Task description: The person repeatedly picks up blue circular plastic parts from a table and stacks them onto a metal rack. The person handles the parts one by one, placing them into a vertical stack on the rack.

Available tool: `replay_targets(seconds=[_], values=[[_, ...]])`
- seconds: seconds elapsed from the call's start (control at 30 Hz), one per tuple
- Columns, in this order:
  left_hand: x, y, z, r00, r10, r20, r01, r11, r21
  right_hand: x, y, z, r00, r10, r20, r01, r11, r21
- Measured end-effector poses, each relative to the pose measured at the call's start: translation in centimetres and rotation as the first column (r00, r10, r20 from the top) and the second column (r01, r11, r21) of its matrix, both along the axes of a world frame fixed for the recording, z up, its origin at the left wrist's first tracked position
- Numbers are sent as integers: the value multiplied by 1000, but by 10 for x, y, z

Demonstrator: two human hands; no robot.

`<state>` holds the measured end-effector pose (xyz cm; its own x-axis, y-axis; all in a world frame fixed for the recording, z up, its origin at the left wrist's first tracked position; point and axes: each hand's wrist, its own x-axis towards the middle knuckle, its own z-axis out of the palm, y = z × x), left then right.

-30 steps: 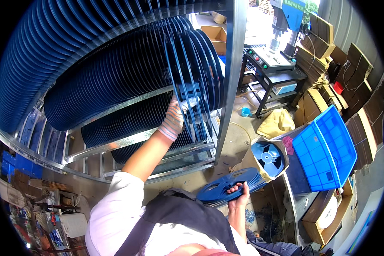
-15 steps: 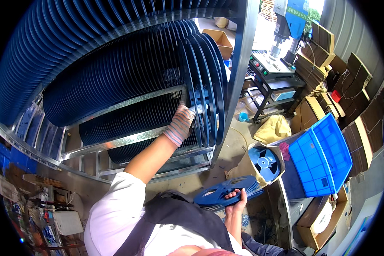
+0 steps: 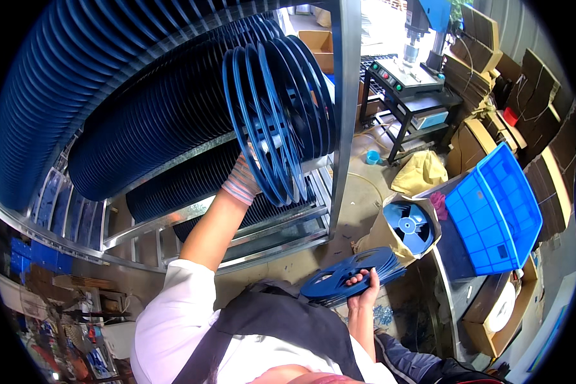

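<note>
Right hand: at 2 o'clock from the wearer's waist, the bare right hand curls its fingers over the near rim of a blue reel stack; the thumb's place I cannot tell.
Reel stack: nearly flat, somewhat tilted, longest from 8 to 2 o'clock; clasped at the rim, probably so the discs stay together.
Left hand: at 12 o'clock, the gloved left hand reaches in behind several loose reels; its fingers are partly hidden, seemingly gripping near the hubs, likely to carry several at once.
Loose reels: at the rack's right end, discs on edge and leaning, faces toward 3 o'clock, rims longest from 11 to 5.
Long reel row: at 11 o'clock, the row runs from 8 to 2 along the metal rack, whose rails probably stop rolling.
Boxed reel: another blue reel faces up at 2 o'clock.
Blue crate: tilted, beyond it.
Bench machine: at 1 o'clock, farthest.
</note>
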<state>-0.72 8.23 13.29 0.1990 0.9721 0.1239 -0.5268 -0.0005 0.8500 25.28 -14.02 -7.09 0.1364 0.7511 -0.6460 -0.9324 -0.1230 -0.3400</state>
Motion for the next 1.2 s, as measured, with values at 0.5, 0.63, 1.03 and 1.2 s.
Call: replay_targets(seconds=[0.5,0.63,1.03,1.2], values=[[2,83,-16,997,78,15,-72,968,-239,4,7,-6,1000,21,-12,-21,1000,3],[-7,96,-22,986,1,165,46,958,-282,7,8,-8,999,26,-20,-26,1000,-1],[-1,84,-14,973,205,107,-150,913,-380,3,-4,-2,1000,-11,5,11,1000,12],[5,65,-30,924,378,-60,-382,901,-204,-1,-22,8,995,-100,13,97,988,123]])
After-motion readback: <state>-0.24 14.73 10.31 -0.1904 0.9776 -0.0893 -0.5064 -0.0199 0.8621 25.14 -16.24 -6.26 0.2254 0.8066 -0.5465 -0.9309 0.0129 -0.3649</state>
